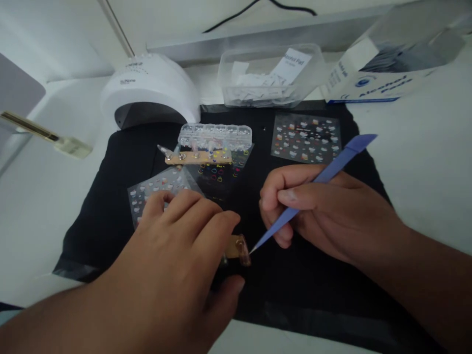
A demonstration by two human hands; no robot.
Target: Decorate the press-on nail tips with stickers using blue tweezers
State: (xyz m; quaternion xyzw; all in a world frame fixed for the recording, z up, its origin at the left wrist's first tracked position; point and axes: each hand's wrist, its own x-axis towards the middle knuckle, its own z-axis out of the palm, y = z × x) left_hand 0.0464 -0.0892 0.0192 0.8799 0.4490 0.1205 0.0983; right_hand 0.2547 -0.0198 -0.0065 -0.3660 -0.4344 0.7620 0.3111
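Observation:
My left hand [184, 246] is curled over a short wooden nail-tip stand [232, 247], hiding most of it. At the stand's right end a pinkish, clear false nail [244, 251] shows between my thumb and forefinger tips. In my right hand [324, 211], a pair of purple-blue tweezers [309, 191] is gripped like a pen. Their fine point touches or nearly touches the false nail's right edge; I cannot tell which. Beyond my left hand lies a second wooden stand [202, 157] with several decorated nails. A sticker sheet [162, 184] lies partly under my left fingers.
A white nail lamp [151, 91] stands at the back left. A clear divided case [216, 135], a dark sticker sheet [217, 179] and another sticker sheet [306, 137] lie on the black mat [99, 196]. Behind are a plastic tub [254, 96] and an alcohol-pad box [383, 83].

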